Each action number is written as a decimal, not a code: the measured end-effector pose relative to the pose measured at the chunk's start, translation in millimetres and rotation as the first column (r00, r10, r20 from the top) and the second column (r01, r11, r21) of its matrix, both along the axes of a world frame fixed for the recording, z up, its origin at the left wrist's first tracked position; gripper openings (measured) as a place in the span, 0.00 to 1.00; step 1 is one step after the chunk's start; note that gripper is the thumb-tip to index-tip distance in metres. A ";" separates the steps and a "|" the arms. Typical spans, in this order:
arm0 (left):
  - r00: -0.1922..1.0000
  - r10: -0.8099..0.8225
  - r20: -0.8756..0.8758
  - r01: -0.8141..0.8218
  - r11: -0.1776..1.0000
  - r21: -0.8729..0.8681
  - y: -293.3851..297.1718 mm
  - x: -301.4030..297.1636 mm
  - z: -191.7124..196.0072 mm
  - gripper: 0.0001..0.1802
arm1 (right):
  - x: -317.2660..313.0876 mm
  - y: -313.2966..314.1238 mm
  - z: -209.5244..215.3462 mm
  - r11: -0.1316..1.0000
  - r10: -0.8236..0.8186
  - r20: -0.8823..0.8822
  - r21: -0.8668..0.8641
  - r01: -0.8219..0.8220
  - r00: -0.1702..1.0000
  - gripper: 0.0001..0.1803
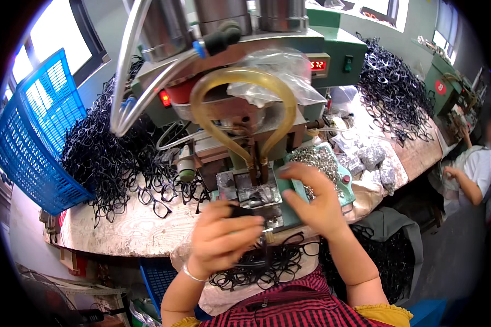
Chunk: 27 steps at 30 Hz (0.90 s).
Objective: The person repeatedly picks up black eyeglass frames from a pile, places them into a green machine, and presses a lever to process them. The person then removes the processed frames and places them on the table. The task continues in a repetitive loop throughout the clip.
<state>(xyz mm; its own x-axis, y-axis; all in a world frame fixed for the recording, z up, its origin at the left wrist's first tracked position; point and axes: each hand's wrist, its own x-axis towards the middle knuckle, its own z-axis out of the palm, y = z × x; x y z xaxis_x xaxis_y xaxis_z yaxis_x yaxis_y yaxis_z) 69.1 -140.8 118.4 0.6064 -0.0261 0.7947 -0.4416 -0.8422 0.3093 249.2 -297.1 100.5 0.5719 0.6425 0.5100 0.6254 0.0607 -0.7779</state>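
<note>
My left hand [223,237], slightly smeared by motion, is closed on a black eyeglass frame [242,211] in front of the machine's metal fixture [259,195]. The fingers cover most of that frame. My right hand [317,204] is open at the fixture's right side, thumb and forefinger apart with nothing visible between them. Beside it lies a pale green tray [348,192] of small metal parts [317,162]. Above the fixture, a looped amber tube [244,73] runs down to two copper-coloured prongs [256,158]. More black eyeglass frames [275,261] lie close in front of me.
Piles of black frames cover the bench at left [114,158] and far right [393,87]. A blue plastic basket [35,136] leans at the left. Bags of small parts [371,155] sit right of the tray. Another person [472,174] is at the far right.
</note>
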 end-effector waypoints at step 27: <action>0.571 0.759 -0.314 -0.821 0.538 -0.192 89.6 34.2 -96.3 0.61 | 50.2 15.9 -91.2 0.865 -0.163 -0.538 0.325 0.382 0.827 0.02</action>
